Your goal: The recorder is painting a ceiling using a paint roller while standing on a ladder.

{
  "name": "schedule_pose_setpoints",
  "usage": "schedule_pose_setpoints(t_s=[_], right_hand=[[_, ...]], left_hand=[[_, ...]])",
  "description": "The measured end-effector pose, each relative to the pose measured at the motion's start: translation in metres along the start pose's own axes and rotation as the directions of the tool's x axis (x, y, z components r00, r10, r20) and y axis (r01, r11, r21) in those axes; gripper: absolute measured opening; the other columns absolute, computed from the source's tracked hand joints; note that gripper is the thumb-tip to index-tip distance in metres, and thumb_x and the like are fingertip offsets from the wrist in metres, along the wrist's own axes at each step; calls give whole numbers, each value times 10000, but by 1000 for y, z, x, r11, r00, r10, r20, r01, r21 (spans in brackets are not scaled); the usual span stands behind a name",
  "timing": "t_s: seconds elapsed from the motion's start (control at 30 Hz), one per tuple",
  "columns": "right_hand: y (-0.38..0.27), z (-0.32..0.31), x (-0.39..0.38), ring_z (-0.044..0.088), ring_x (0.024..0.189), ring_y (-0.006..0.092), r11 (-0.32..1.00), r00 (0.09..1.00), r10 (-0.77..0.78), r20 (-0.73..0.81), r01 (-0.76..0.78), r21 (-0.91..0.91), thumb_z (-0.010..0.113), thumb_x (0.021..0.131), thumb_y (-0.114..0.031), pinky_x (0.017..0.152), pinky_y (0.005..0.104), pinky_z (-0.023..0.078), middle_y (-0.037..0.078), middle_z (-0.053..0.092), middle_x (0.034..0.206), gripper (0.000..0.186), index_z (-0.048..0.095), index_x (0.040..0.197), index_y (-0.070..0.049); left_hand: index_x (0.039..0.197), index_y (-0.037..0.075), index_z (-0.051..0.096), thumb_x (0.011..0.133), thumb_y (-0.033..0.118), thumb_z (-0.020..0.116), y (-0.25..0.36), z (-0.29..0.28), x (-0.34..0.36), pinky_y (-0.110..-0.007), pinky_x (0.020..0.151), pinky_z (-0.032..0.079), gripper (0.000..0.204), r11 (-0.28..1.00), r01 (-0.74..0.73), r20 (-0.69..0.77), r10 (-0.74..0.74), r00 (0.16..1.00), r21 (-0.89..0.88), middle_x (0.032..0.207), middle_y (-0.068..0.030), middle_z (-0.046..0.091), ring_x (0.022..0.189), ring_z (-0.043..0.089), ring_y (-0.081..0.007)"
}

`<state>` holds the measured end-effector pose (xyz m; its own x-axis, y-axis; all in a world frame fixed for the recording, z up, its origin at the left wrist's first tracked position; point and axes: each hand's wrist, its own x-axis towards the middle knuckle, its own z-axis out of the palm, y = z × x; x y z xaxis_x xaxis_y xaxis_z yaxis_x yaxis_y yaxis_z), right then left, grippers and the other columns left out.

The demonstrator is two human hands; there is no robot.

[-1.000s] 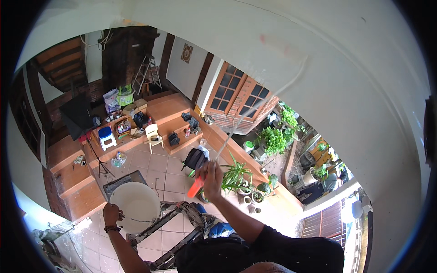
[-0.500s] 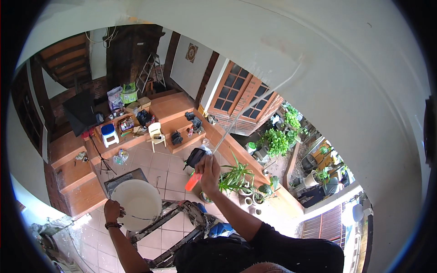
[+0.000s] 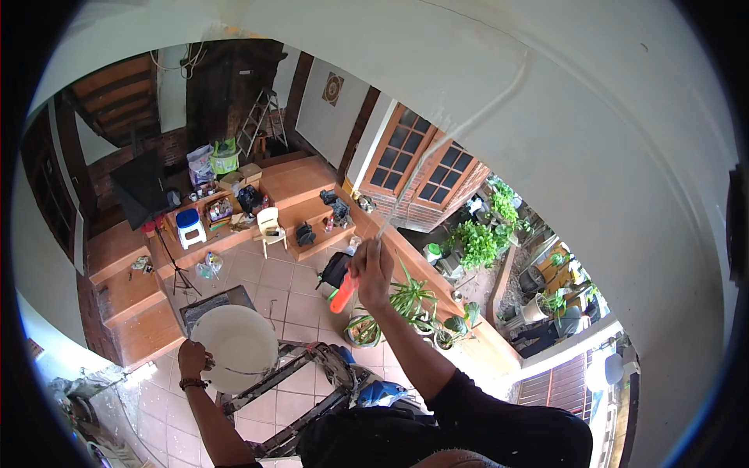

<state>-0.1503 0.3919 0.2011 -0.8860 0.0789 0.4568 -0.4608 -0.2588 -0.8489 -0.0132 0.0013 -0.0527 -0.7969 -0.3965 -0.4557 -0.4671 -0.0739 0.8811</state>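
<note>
At the lower middle, my right hand (image 3: 374, 271) grips a long, thin grey rod (image 3: 417, 177) with an orange handle (image 3: 342, 293) below the fingers. The rod rises toward the white overhead surface (image 3: 608, 179) and bends at its far end, where its tip is hard to make out against the white. My left hand (image 3: 194, 360) is closed on the wire handle of a white bucket (image 3: 234, 339), whose pale contents look like paint. A spattered dark frame (image 3: 304, 366) stands beneath and beside the bucket.
Terracotta steps (image 3: 133, 335) hold bags and boxes. A cream chair (image 3: 269, 222), blue-topped stool (image 3: 189, 226), black stand (image 3: 140, 187) and backpack (image 3: 334, 269) are around the tiled floor. An aluminium ladder (image 3: 257, 125) stands behind. Potted plants (image 3: 409, 304) line a ledge at the right.
My right hand has risen and shifted slightly right, carrying the rod's bent far end higher across the overhead surface. My left hand and the bucket have moved only slightly.
</note>
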Motion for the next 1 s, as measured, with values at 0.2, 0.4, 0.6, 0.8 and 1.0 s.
schedule_pose_setpoints(t_s=[0.2, 0.4, 0.6, 0.8, 1.0], right_hand=[[21, -69, -37, 325, 432, 72, 986, 995, 97, -34, -100, -135, 351, 1028, -331, 493, 247, 416, -21, 327, 552, 394, 377, 709, -100], [-30, -46, 13, 306, 439, 60, 992, 999, -4, -54, -3, -127, 381, 1023, -311, 463, 219, 362, -33, 326, 575, 366, 396, 724, -100], [-31, -130, -84, 297, 434, 47, 953, 969, 190, -158, -220, -207, 395, 1018, -256, 387, 207, 268, -33, 336, 572, 293, 420, 777, -91], [-77, -142, -102, 313, 412, 62, 887, 977, 167, -130, -206, -414, 361, 1028, -256, 390, 220, 280, -22, 341, 530, 366, 400, 707, -82], [-100, -167, -151, 331, 396, 59, 816, 923, 251, -292, -364, -449, 388, 1009, -227, 376, 226, 278, -19, 357, 512, 361, 413, 685, -69]], left_hand=[[797, -48, 460, 872, 120, 424, 25, 11, -17, -352, 378, 522, 187, 997, 18, -27, -16, 1000, 78, 629, -198, 609, 445, 613, -262], [798, -42, 461, 881, 112, 417, 11, 1, -8, -357, 374, 518, 180, 999, 25, 3, -25, 1000, 45, 635, -191, 608, 442, 608, -260], [740, -41, 485, 865, 92, 422, 32, 12, -24, -356, 371, 518, 193, 999, 16, -49, -14, 999, 39, 607, -185, 605, 436, 604, -251], [762, -48, 486, 862, 96, 422, 31, 13, -21, -355, 378, 520, 186, 984, -3, -71, 16, 997, 179, 625, -173, 613, 439, 607, -249], [792, -66, 501, 878, 101, 391, 32, 12, -23, -336, 369, 511, 218, 987, 3, -78, 10, 997, 164, 635, -191, 626, 433, 604, -237]])
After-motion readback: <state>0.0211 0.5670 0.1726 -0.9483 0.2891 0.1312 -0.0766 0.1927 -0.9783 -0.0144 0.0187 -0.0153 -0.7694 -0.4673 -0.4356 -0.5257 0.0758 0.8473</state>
